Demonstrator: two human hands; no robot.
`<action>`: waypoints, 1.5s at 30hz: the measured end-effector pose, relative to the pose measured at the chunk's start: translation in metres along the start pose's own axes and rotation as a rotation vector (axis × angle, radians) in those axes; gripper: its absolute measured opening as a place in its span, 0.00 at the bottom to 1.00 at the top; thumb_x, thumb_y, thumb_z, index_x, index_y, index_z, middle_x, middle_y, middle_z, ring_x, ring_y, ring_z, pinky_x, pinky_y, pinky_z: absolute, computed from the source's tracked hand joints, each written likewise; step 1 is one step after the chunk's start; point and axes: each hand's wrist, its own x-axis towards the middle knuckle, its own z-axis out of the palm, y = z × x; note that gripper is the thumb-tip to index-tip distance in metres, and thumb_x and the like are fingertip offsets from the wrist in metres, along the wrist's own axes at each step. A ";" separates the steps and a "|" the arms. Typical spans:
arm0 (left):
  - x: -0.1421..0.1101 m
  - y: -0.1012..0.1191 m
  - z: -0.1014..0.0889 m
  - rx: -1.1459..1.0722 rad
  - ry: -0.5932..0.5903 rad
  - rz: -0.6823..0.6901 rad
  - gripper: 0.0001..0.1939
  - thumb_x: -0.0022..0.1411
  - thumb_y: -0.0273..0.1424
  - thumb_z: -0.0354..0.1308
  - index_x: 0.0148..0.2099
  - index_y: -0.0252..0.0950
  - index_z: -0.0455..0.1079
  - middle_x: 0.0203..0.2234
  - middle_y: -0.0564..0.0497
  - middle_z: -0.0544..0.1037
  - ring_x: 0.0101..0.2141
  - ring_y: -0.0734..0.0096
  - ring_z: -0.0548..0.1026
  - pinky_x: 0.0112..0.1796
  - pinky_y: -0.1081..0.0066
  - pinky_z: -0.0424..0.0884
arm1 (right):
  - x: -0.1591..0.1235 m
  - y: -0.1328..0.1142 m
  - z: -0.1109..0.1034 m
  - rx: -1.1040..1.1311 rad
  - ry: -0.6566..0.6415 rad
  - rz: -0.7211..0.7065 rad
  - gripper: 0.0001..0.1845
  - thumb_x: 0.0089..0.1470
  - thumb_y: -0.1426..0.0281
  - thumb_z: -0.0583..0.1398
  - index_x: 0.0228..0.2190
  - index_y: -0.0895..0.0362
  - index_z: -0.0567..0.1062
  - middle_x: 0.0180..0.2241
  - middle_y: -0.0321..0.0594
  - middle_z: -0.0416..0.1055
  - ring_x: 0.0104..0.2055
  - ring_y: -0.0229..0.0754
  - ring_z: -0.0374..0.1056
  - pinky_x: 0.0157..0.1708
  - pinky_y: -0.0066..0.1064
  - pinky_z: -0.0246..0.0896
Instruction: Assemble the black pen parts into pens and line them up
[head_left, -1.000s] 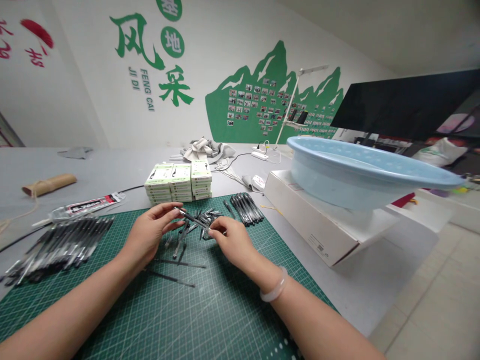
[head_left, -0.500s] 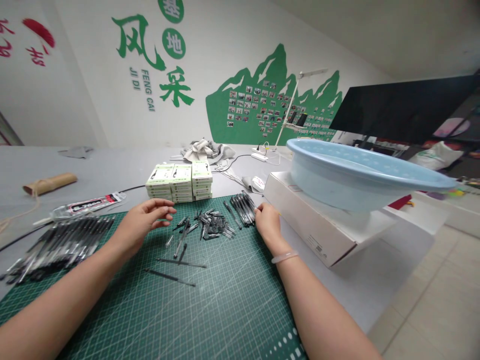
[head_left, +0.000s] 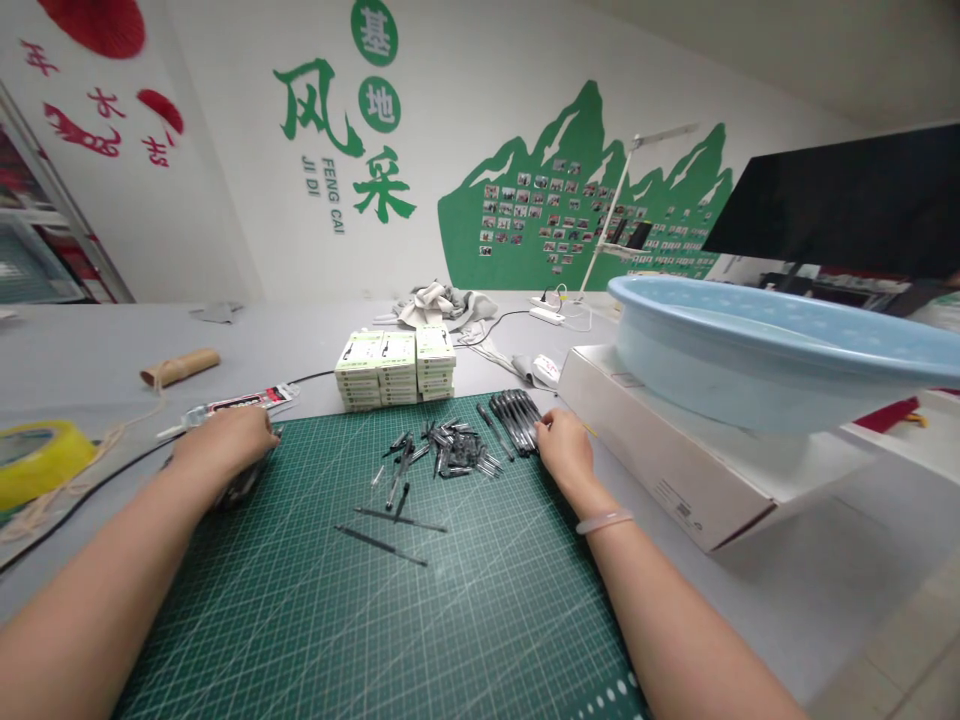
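My left hand [head_left: 225,440] lies palm down at the left edge of the green cutting mat [head_left: 337,610], on top of a heap of black pen barrels [head_left: 244,482] that it mostly covers; its fingers are hidden. My right hand [head_left: 564,450] rests at the mat's right edge, its fingertips touching a neat row of finished black pens [head_left: 514,410]; whether it grips one I cannot make out. Between the hands lies a small pile of pen caps and tips [head_left: 450,452], with two thin refills [head_left: 390,530] below it.
Stacked green-and-white small boxes [head_left: 395,366] stand behind the mat. A pale blue basin [head_left: 765,345] sits on a white carton [head_left: 660,450] at right. A glue tube [head_left: 240,404], cardboard roll [head_left: 180,367] and yellow tape roll [head_left: 37,462] lie at left. Cables and cloth lie farther back.
Both hands left the pen they held over the middle pile. The right hand went to the pen row at right; the left hand then reached left onto the barrel heap. The view shifted left.
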 end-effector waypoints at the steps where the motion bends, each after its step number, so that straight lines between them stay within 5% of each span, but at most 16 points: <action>1: -0.001 0.002 0.004 0.021 -0.009 -0.027 0.11 0.47 0.34 0.61 0.30 0.30 0.75 0.38 0.28 0.79 0.42 0.34 0.74 0.39 0.47 0.67 | 0.000 -0.001 -0.001 0.003 0.006 0.000 0.10 0.57 0.68 0.56 0.34 0.59 0.76 0.39 0.49 0.73 0.42 0.47 0.69 0.38 0.33 0.57; 7: -0.011 0.015 0.016 0.096 -0.039 -0.107 0.14 0.52 0.32 0.56 0.37 0.28 0.75 0.48 0.25 0.76 0.47 0.33 0.73 0.40 0.48 0.69 | -0.005 -0.008 -0.008 0.066 0.132 -0.047 0.09 0.57 0.70 0.54 0.33 0.58 0.74 0.38 0.47 0.72 0.42 0.48 0.68 0.39 0.35 0.57; 14: -0.017 0.032 0.004 0.020 -0.045 -0.052 0.12 0.48 0.36 0.59 0.26 0.31 0.71 0.36 0.31 0.79 0.41 0.36 0.74 0.37 0.53 0.69 | -0.021 -0.034 -0.022 0.351 0.217 -0.279 0.08 0.56 0.73 0.54 0.33 0.58 0.73 0.36 0.45 0.72 0.39 0.46 0.67 0.42 0.36 0.59; 17: -0.029 0.064 0.001 -0.125 -0.106 0.070 0.14 0.51 0.40 0.58 0.25 0.33 0.71 0.25 0.42 0.76 0.32 0.54 0.74 0.32 0.64 0.67 | -0.039 -0.055 -0.023 0.644 0.027 -0.354 0.07 0.56 0.70 0.56 0.35 0.56 0.74 0.34 0.42 0.73 0.37 0.43 0.68 0.40 0.36 0.62; 19: -0.046 0.091 0.004 -0.311 -0.163 0.169 0.17 0.58 0.45 0.52 0.31 0.36 0.72 0.22 0.50 0.73 0.25 0.67 0.71 0.27 0.71 0.64 | -0.054 -0.069 -0.020 0.895 -0.276 -0.308 0.09 0.55 0.68 0.58 0.39 0.55 0.73 0.29 0.37 0.72 0.31 0.41 0.68 0.35 0.34 0.64; 22: -0.078 0.130 0.017 -0.936 -0.437 0.307 0.17 0.57 0.45 0.57 0.28 0.36 0.67 0.18 0.55 0.68 0.20 0.75 0.64 0.22 0.74 0.57 | -0.076 -0.086 -0.013 1.239 -0.669 -0.212 0.17 0.51 0.67 0.63 0.44 0.55 0.70 0.32 0.37 0.73 0.32 0.40 0.72 0.34 0.33 0.67; 25: -0.102 0.155 0.030 -1.132 -0.499 0.373 0.15 0.56 0.42 0.60 0.28 0.36 0.67 0.18 0.56 0.68 0.19 0.76 0.64 0.22 0.75 0.57 | -0.089 -0.095 -0.008 1.426 -0.872 -0.174 0.25 0.48 0.66 0.65 0.47 0.54 0.66 0.32 0.36 0.74 0.31 0.40 0.73 0.33 0.34 0.69; 29: -0.100 0.156 0.037 -1.004 -0.399 0.433 0.14 0.58 0.43 0.58 0.34 0.37 0.72 0.20 0.54 0.72 0.21 0.72 0.67 0.24 0.72 0.60 | -0.090 -0.097 -0.011 1.502 -0.916 -0.089 0.28 0.48 0.65 0.64 0.49 0.56 0.63 0.25 0.32 0.73 0.22 0.39 0.71 0.26 0.33 0.68; 33: -0.071 0.130 0.040 -0.523 0.042 0.478 0.11 0.59 0.39 0.55 0.37 0.39 0.75 0.33 0.49 0.80 0.34 0.61 0.74 0.35 0.67 0.65 | -0.080 -0.092 -0.014 1.504 -0.725 0.012 0.23 0.48 0.67 0.62 0.46 0.57 0.65 0.24 0.32 0.72 0.21 0.36 0.69 0.23 0.28 0.65; 35: -0.056 0.116 0.044 -0.315 0.145 0.475 0.11 0.59 0.37 0.54 0.37 0.39 0.75 0.35 0.47 0.80 0.37 0.58 0.75 0.37 0.65 0.65 | -0.076 -0.090 -0.013 1.484 -0.646 0.028 0.21 0.47 0.68 0.61 0.44 0.58 0.66 0.22 0.31 0.71 0.20 0.34 0.67 0.21 0.26 0.62; 39: -0.042 0.101 0.055 -0.169 0.099 0.476 0.11 0.59 0.36 0.53 0.36 0.41 0.76 0.35 0.47 0.80 0.37 0.57 0.76 0.36 0.66 0.65 | -0.074 -0.089 -0.010 1.436 -0.601 0.006 0.18 0.48 0.68 0.60 0.43 0.58 0.67 0.22 0.31 0.70 0.19 0.33 0.65 0.19 0.24 0.59; 45: -0.045 0.112 0.062 -0.179 0.029 0.530 0.11 0.58 0.37 0.54 0.38 0.40 0.75 0.34 0.47 0.78 0.36 0.59 0.75 0.34 0.67 0.64 | -0.076 -0.090 -0.010 1.421 -0.613 -0.002 0.17 0.48 0.68 0.59 0.42 0.57 0.68 0.21 0.29 0.70 0.19 0.32 0.64 0.19 0.23 0.59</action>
